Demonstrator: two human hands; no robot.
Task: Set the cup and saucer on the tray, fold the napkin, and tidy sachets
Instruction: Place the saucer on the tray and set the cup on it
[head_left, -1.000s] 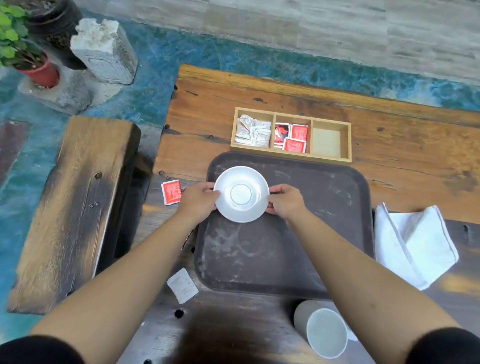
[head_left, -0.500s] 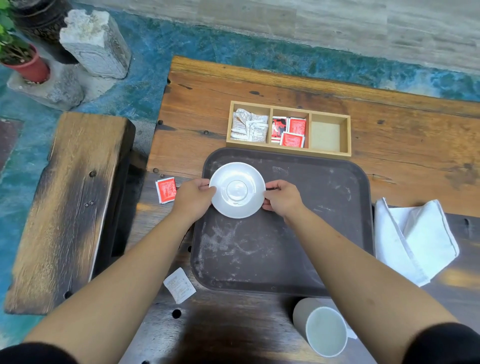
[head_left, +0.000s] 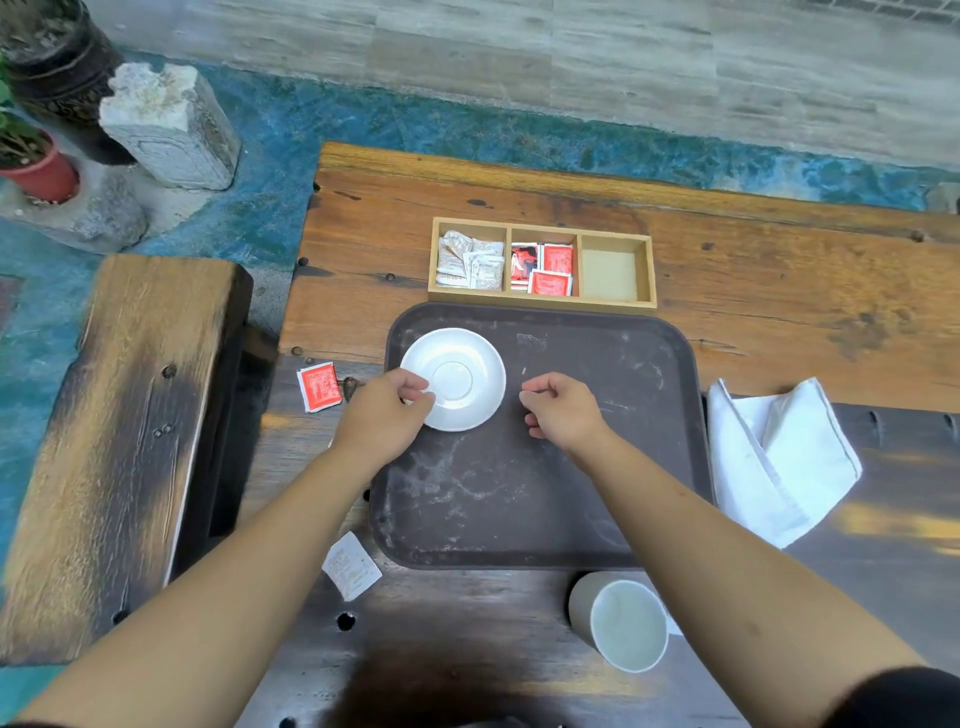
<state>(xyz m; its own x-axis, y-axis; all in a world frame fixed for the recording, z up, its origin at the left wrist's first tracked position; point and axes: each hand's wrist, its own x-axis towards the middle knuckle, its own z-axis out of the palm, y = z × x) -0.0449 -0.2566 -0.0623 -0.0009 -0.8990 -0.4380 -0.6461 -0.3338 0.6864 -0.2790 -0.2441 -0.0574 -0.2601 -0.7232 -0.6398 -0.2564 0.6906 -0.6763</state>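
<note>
A white saucer (head_left: 457, 374) rests in the far left corner of the dark tray (head_left: 597, 467). My left hand (head_left: 387, 415) sits at the saucer's near left rim, fingers curled over its edge. My right hand (head_left: 561, 410) is just right of the saucer, clear of it, fingers curled and empty. A white cup (head_left: 621, 621) lies on the table near the tray's front edge, partly behind my right forearm. A white napkin (head_left: 779, 457) lies loosely right of the tray. A red sachet (head_left: 319, 387) and a white sachet (head_left: 352, 566) lie on the table left of the tray.
A wooden three-part box (head_left: 540, 301) stands beyond the tray, holding white sachets on the left, red sachets in the middle, nothing on the right. A wooden bench (head_left: 119, 441) runs along the table's left. A stone block (head_left: 166, 124) and potted plant (head_left: 36, 166) stand far left.
The saucer went down onto the tray's far left corner. My right hand let go and drew back to the right; my left hand stays at the rim.
</note>
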